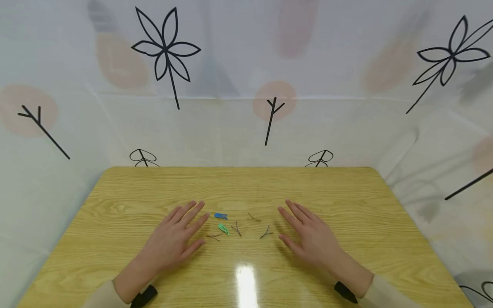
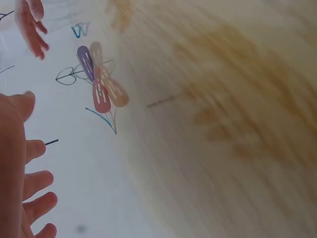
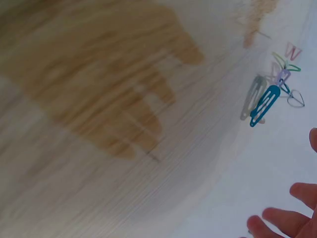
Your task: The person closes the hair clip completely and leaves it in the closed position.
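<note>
Snap hair clips lie on the wooden table between my two hands. In the head view, a blue hair clip [image 1: 221,216] and a green hair clip [image 1: 223,229] are nearest my left hand [image 1: 173,237], whose fingers are spread and hold nothing. Several thin, opened-out clips lie around them, such as a dark clip [image 1: 238,229] and another clip [image 1: 266,232] near my right hand [image 1: 313,235]. That hand is also spread, holding nothing. The left wrist view shows a purple clip [image 2: 85,60] and a red clip [image 2: 101,96]; the right wrist view shows a teal clip [image 3: 266,104].
A white cloth [image 1: 223,128] printed with black plant drawings hangs behind the table [image 1: 246,184] and at both sides. Light glares off the tabletop near its front. Dark wrist bands [image 1: 144,296] show below the sleeves.
</note>
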Demonstrator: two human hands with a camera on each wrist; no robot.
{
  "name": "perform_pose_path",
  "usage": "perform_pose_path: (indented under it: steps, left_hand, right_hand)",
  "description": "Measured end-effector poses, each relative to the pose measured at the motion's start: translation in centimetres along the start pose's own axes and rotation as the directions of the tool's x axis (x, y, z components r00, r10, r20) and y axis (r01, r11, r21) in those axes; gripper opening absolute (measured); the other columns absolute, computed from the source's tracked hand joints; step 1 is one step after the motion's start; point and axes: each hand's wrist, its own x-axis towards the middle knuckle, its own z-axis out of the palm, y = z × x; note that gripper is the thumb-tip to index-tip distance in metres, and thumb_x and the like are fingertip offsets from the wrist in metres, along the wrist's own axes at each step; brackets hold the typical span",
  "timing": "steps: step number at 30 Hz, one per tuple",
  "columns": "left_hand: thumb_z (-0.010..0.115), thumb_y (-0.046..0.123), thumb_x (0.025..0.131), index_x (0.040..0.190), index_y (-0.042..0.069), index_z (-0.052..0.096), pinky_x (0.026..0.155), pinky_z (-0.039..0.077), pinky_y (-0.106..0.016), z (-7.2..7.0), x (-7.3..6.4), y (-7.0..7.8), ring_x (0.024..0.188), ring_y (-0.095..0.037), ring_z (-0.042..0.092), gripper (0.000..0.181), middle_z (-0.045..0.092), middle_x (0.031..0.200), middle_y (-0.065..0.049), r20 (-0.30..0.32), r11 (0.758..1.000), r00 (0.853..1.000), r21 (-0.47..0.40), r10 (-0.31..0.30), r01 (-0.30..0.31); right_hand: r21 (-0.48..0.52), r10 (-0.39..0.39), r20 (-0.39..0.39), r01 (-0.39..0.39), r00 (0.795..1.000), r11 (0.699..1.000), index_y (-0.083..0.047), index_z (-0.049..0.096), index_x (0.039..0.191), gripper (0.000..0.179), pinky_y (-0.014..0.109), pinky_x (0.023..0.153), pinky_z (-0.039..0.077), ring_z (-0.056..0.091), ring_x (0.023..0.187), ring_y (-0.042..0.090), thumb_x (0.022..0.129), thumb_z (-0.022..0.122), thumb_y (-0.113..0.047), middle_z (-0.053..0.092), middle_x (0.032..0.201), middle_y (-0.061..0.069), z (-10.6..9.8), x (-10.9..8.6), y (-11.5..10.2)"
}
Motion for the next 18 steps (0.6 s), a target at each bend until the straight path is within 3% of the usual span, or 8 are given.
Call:
perform_pose_path:
  steps: [9,14,18]
  left_hand:
    - [0.076,0.032,0.088,0.130,0.011,0.067,0.098,0.046,-0.048,0.5,1.1,1.0,0.120,-0.027,0.059,0.048,0.062,0.133,-0.006,-0.095,0.989,0.994,-0.140,-0.062,0.049]
    - [0.077,0.026,0.088,0.123,0.013,0.072,0.091,0.051,-0.042,1.0,1.7,1.7,0.105,-0.018,0.065,0.038,0.070,0.120,0.000,-0.111,0.964,0.986,-0.250,-0.122,0.091]
    - [0.076,0.023,0.090,0.119,0.015,0.073,0.085,0.053,-0.039,1.3,2.3,2.2,0.101,-0.014,0.066,0.031,0.071,0.114,0.004,-0.116,0.935,0.981,-0.337,-0.156,0.109]
  right_hand:
    - [0.137,0.073,-0.021,-0.070,0.997,0.988,-0.010,0.067,0.130,0.045,0.048,0.087,0.053,0.062,0.114,0.030,0.091,0.073,-0.033,0.062,0.133,0.012,0.7,1.0,-0.5]
    - [0.213,0.105,-0.009,-0.101,0.994,0.972,-0.008,0.072,0.122,0.036,0.047,0.087,0.054,0.064,0.111,0.029,0.091,0.075,-0.026,0.066,0.127,0.011,1.1,1.3,-0.7]
    - [0.297,0.140,0.049,-0.148,0.989,0.943,-0.008,0.072,0.121,0.032,0.049,0.092,0.051,0.064,0.112,0.030,0.092,0.074,-0.022,0.067,0.125,0.010,1.2,1.6,-0.8]
